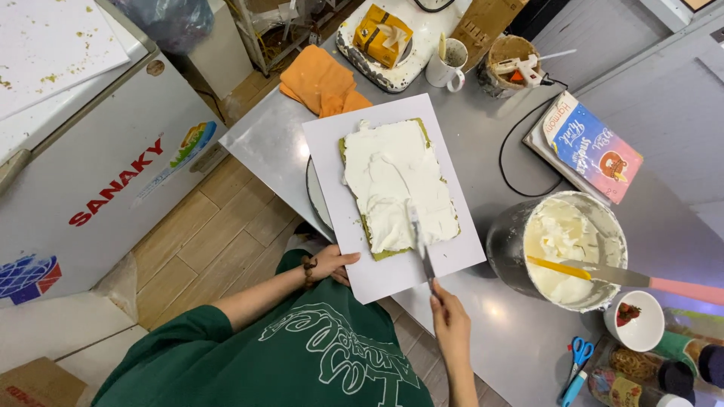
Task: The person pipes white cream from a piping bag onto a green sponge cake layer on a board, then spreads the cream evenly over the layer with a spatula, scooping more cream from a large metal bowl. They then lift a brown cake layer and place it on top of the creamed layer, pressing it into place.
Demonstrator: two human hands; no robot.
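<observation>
On the grey counter (520,339), a white board (392,279) carries a rectangular green sponge cake (396,185) covered in white cream. The right hand (446,309) is clenched round the handle of a palette knife (419,245), blade laid on the cream at the cake's near end. The left hand (330,264) grips the board's near-left edge, fingers curled on it. Right of the board sits a metal bowl of cream (562,249), a yellow spatula and a pink-handled knife resting in it. Just beyond it, a flat rectangular packet (596,147), blue and pink with a white corner. At the far edge, a yellow-orange carton (381,34) on a white scale, a white mug (446,64) beside it, an orange cloth (320,81) to its left. Far left, a white chest freezer (98,166) with red lettering on its front.
</observation>
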